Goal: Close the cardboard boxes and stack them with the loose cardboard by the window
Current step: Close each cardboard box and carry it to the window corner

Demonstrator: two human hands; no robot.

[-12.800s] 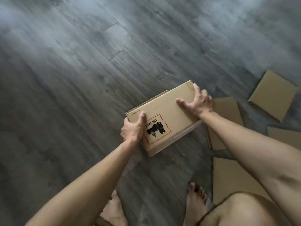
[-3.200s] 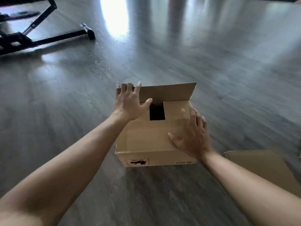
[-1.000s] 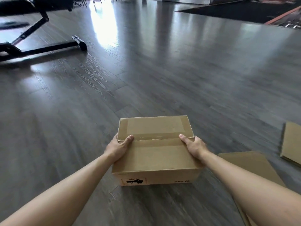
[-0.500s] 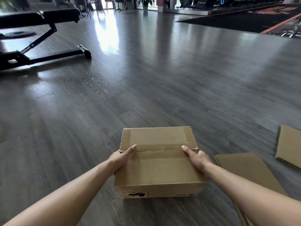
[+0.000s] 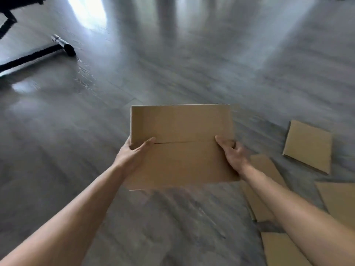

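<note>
A closed cardboard box (image 5: 182, 144) sits between both hands above the grey wooden floor (image 5: 172, 64). Its flaps meet in a seam running left to right, which is also its long axis. The left hand (image 5: 132, 154) grips the box's left edge, thumb lying on top along the seam; the right hand (image 5: 233, 154) grips the right edge likewise. Right of the box, flat cardboard sheets (image 5: 307, 146) lie scattered on the floor. Far left of the box stands a black metal frame (image 5: 38, 54).
</note>
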